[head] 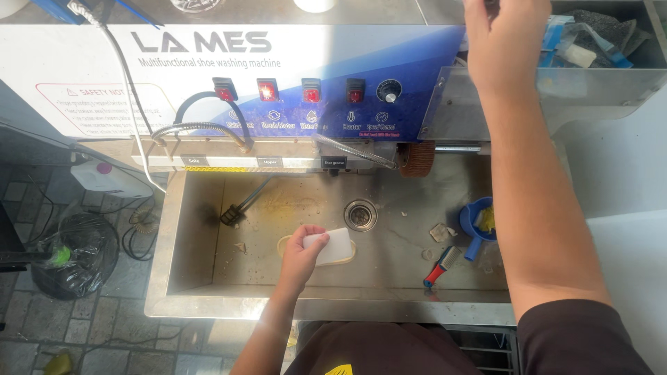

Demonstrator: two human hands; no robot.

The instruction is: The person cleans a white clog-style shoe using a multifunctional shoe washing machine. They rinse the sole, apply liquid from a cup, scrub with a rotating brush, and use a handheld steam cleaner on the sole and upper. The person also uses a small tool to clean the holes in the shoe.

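- Two hands at work: the left hand (303,248) grips a white sponge block (331,245), low centre of the frame, in the steel sink (194,236) beside the drain (360,214).
- Sponge looks light, soft and probably wet; best pinched across its short sides.
- Right hand (504,35) reaches into the tray (590,87) at upper right; its fingers are hidden, so I cannot tell its grip.

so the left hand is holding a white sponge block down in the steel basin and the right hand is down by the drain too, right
Not quite. The left hand does hold the white sponge block in the steel basin, near the drain. But the right hand is not down there: the head view shows it raised to the tray above the basin's right end.
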